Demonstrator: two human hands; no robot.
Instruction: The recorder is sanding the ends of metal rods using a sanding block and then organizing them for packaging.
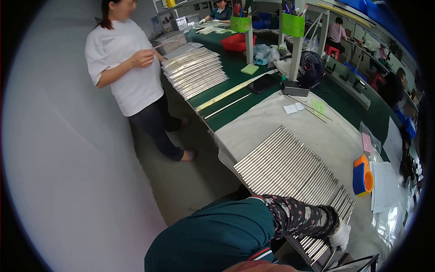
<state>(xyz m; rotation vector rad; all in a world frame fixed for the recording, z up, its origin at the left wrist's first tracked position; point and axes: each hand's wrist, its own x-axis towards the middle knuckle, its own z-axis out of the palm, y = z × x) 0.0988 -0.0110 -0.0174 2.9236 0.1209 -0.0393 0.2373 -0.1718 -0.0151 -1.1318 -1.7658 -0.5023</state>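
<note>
A long row of thin silver metal rods (281,167) lies side by side on a white cloth (267,122) over the green workbench. My left hand (340,236), in a white glove with a dark patterned sleeve cover, rests on the near end of that row, by the bench edge. Its fingers curl down among the rods, and I cannot tell whether they grip any. My right hand is out of sight. My green-sleeved shoulder (217,235) fills the bottom of the view.
A person in a white shirt (131,68) stands in the aisle by stacks of bagged rods (195,72). On the bench are a black fan (311,68), a phone (262,83), an orange and blue holder (362,174), papers (385,186) and a red tray (238,43).
</note>
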